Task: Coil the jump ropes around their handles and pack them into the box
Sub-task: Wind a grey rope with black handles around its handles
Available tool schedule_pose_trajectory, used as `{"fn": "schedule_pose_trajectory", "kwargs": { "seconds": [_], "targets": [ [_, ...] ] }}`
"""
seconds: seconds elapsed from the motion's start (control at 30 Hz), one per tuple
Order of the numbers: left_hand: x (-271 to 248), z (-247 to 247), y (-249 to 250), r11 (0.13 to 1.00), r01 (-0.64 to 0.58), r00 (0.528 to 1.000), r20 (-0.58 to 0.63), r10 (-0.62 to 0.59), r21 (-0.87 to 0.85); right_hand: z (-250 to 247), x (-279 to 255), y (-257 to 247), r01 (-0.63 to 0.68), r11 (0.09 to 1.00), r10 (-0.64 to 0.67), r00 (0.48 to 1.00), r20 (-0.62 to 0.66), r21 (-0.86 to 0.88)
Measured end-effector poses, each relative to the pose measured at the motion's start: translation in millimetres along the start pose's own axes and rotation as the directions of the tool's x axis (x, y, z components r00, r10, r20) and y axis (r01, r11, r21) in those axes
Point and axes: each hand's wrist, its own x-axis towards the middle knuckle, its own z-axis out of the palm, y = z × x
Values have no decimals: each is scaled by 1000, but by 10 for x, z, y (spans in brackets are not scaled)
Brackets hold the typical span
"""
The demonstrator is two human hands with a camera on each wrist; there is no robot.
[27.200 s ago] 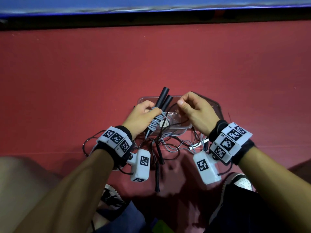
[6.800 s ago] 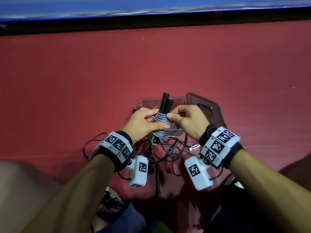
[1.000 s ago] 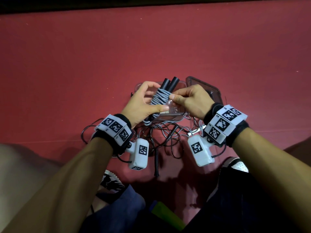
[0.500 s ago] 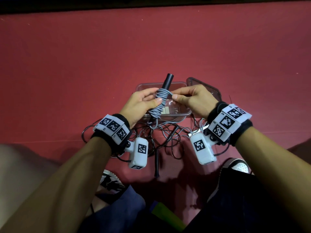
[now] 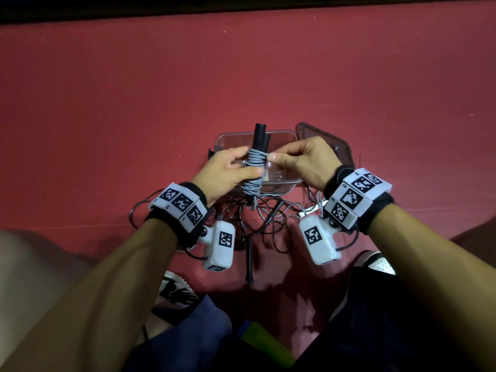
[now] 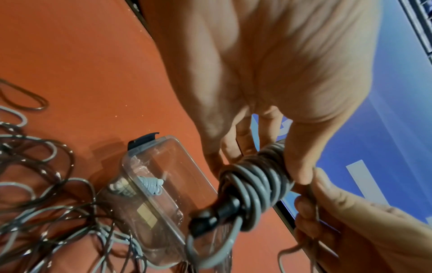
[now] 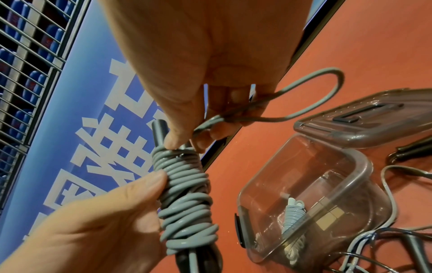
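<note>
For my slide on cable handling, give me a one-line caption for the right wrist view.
Left hand grips black handles wrapped in grey rope; right hand pinches its tail beside the open clear box.

Two hands (image 5: 225, 173) (image 5: 308, 162) are showing, one clear box (image 5: 284, 181), one lid (image 5: 341, 146), one coiled grey rope (image 5: 253, 170) held, another coiled rope (image 7: 292, 212) lying inside the box.
</note>
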Motion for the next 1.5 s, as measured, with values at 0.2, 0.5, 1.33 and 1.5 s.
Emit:
{"fn": "schedule_pose_trajectory", "kwargs": {
  "seconds": [0.2,0.5,1.33,1.5],
  "targets": [
    [1,3,2,994,13,1000,-2,-14,-106,-2,-31,-79,-1,999,3,999,46,-33],
    [39,-61,12,972,68,996,-47,-81,-227,-22,-14,-66,48,998,-46,998,43,-31],
    [65,13,-36,985,-96,995,19,95,144,63,37,21,54,984,-61,997,-37,-169],
    [46,23,-7,982,-104,986,-117,123,155,67,36,30,124,973,-123,992,18,-192]
  ]
}}
